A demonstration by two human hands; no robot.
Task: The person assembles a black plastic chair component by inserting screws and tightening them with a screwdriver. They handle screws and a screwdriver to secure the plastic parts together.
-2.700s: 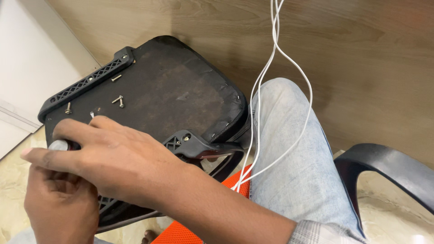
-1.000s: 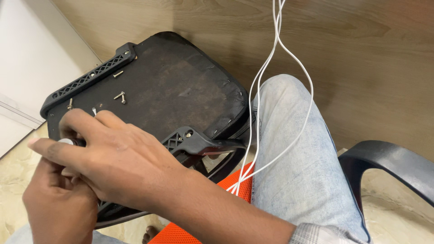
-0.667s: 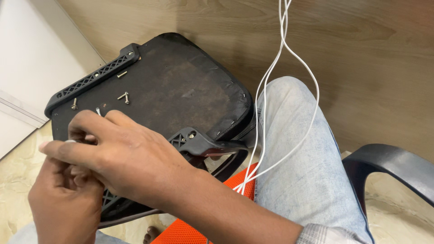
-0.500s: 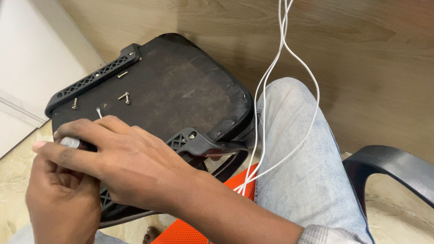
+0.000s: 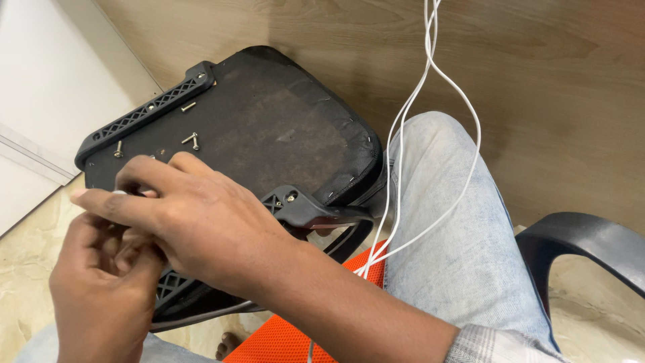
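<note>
Near left, over the black seat base that lies upside down across our lap, our two hands meet. Our right hand reaches across from the right, fingers curled and pinched on something small and pale at its fingertips, near the seat base's left edge; we cannot tell what it is. Our left hand sits just below it, fingers bent up against the right hand's; whether it grips anything is hidden. Loose screws lie on the seat base just beyond the hands, close to its ribbed black plastic bracket. A second bracket juts out right of our wrist. White cables hang down over our jeans-clad knee. A black armrest shows far right.
</note>
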